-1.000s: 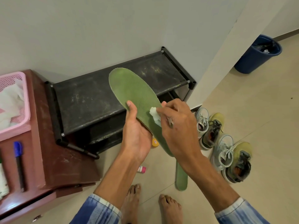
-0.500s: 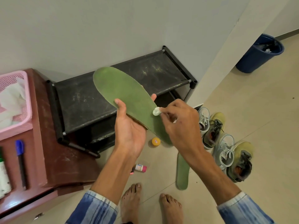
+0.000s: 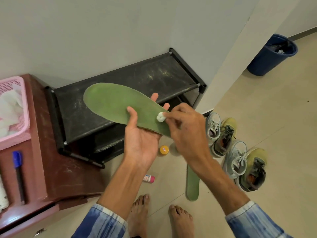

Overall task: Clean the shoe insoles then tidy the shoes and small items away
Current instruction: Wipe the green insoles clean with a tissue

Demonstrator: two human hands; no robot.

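the left hand (image 3: pixel 142 134) holds a green insole (image 3: pixel 113 102) in the air in front of the black shoe rack (image 3: pixel 154 74). its palm is turned up beneath the insole, the thumb is pressed on the top face and the fingertips show past the far edge. the insole's broad toe end points toward the rack's left half, and its heel end is hidden behind the right hand (image 3: pixel 185 127). that hand pinches a small white wad (image 3: pixel 160 116) (tissue or cotton, cannot tell which) between thumb and fingertips. the wad touches the insole's top face.

on the floor in front of the rack's right end lies a second insole (image 3: pixel 192 184), also green and partly covered by the right forearm. just right of the rack stand four shoes (image 3: pixel 236 158) in a row, grey and olive by turns. a small yellow-topped container (image 3: pixel 164 149) sits just in front of the rack, and a pink-and-white bottle (image 3: pixel 149 178) lies farther out from it. just left of the rack is a brown cabinet (image 3: pixel 56 160) bearing a pink basket (image 3: pixel 24 100) and a blue pen (image 3: pixel 18 169). a blue bin (image 3: pixel 267 60) stands well to the rack's right, past the wall corner.
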